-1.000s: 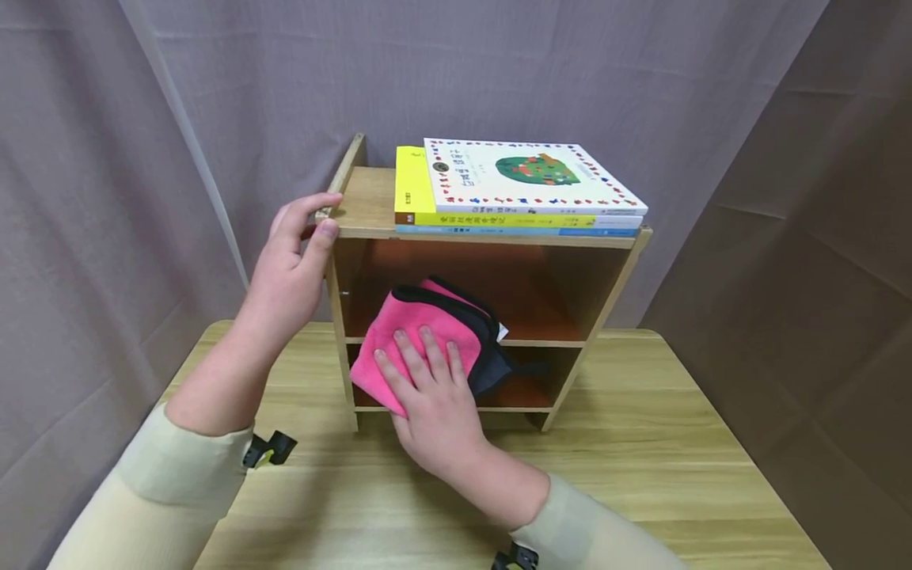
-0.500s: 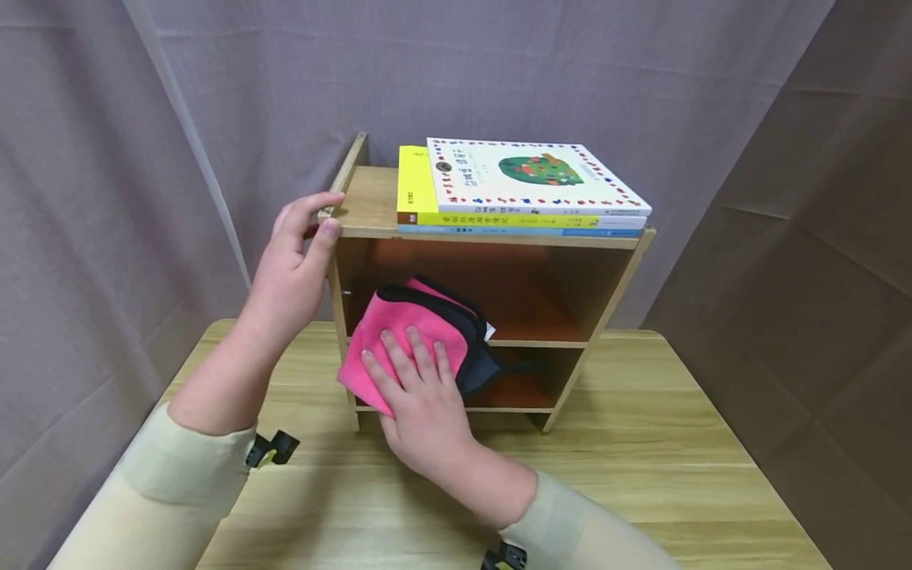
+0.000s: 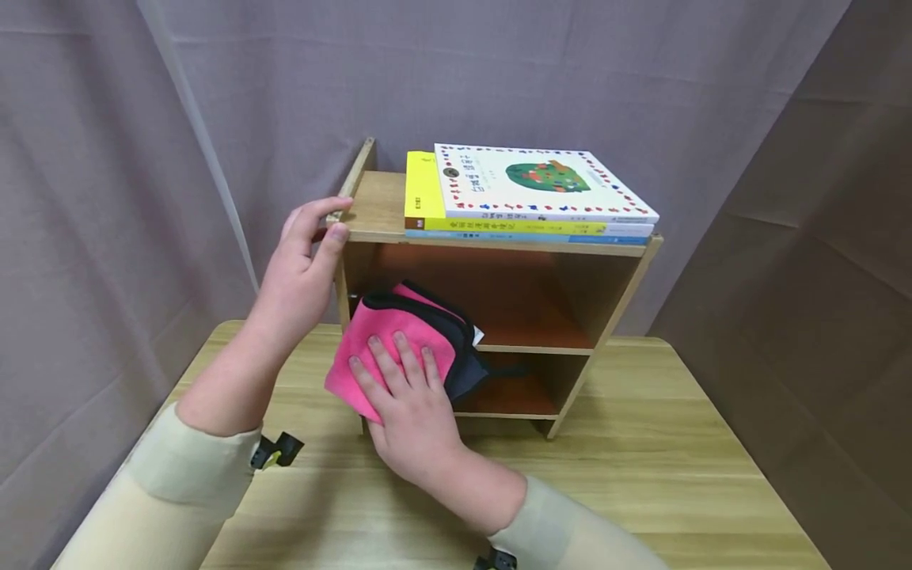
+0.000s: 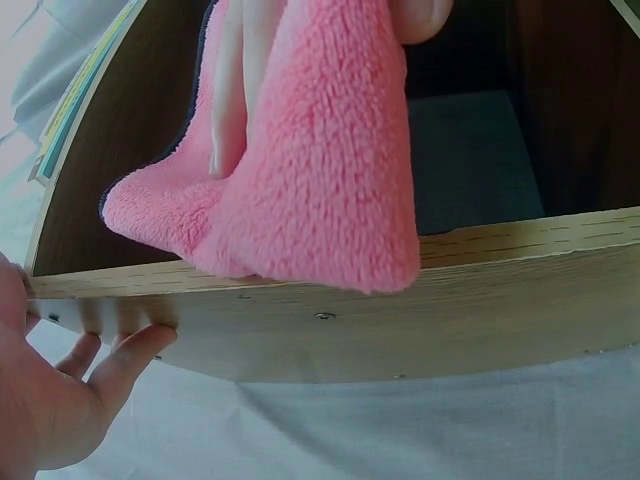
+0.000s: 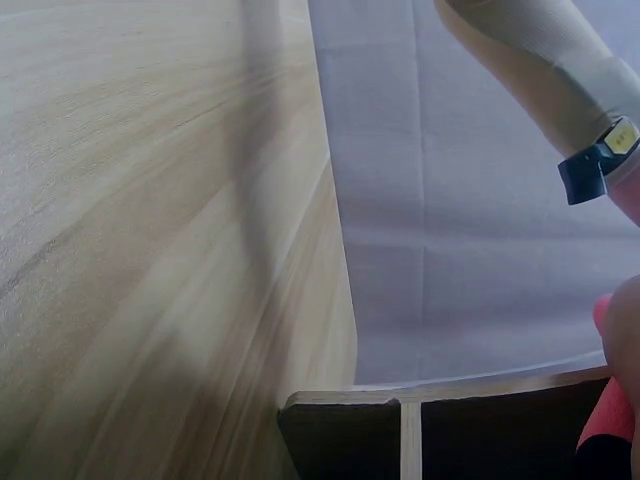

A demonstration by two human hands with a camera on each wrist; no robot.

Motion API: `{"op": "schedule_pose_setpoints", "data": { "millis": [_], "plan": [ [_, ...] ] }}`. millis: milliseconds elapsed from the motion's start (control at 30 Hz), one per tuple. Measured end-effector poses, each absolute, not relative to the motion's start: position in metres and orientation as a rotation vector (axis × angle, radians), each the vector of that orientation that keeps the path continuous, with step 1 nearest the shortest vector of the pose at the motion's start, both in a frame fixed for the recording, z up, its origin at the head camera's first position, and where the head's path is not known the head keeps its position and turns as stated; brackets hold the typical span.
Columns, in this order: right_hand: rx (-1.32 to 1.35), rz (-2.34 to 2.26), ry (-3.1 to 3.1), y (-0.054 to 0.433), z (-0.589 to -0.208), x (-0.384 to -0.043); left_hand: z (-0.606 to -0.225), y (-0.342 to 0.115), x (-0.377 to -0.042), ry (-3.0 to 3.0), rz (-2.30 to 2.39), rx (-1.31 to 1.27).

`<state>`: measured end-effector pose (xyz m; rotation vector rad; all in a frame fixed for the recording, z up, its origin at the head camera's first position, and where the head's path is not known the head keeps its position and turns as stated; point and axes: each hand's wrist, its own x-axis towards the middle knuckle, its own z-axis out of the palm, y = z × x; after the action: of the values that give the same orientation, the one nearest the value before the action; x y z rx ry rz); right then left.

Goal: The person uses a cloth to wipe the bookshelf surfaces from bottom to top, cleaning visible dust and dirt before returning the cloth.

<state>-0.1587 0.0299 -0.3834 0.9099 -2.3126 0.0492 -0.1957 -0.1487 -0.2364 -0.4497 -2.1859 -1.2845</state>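
A pink cloth with black edging and a dark grey part lies across the front left of a small wooden bookshelf. Flat on the cloth rests my right hand, its fingers straight and slightly spread. In the left wrist view, the fluffy cloth hangs over the front edge of the left side panel. My left hand grips the shelf's upper left corner, thumb at the front edge and index finger over the side panel's top. The right wrist view shows only a sliver of the right hand.
Several stacked books lie on the shelf's top board. The bookshelf stands on a light wooden table. Grey curtains hang behind and at the left, with a brown cloth wall at the right.
My right hand and the pink cloth have slid left along the shelf front, past the left side panel's edge. The left hand keeps its grip on the corner.
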Motion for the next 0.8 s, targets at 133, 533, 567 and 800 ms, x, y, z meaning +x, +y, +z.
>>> {"op": "schedule_pose_setpoints", "data": {
  "millis": [133, 533, 567, 800],
  "plan": [
    [0.913, 0.05, -2.297, 0.0284, -0.3842, -0.1589, -0.2371, -0.1481, -0.1961, -2.185, -1.278, -0.447],
    [0.949, 0.034, -2.266, 0.0253, -0.3843, -0.1603, -0.2371, -0.1485, -0.1961, -2.179, -1.262, -0.447],
    [0.953, 0.035, -2.268, 0.0251, -0.3843, -0.1604, -0.2371, -0.1484, -0.196, -2.18, -1.263, -0.447],
    [0.964, 0.037, -2.277, 0.0245, -0.3846, -0.1603, -0.2371, -0.1481, -0.1959, -2.188, -1.261, -0.447]
  ]
}}
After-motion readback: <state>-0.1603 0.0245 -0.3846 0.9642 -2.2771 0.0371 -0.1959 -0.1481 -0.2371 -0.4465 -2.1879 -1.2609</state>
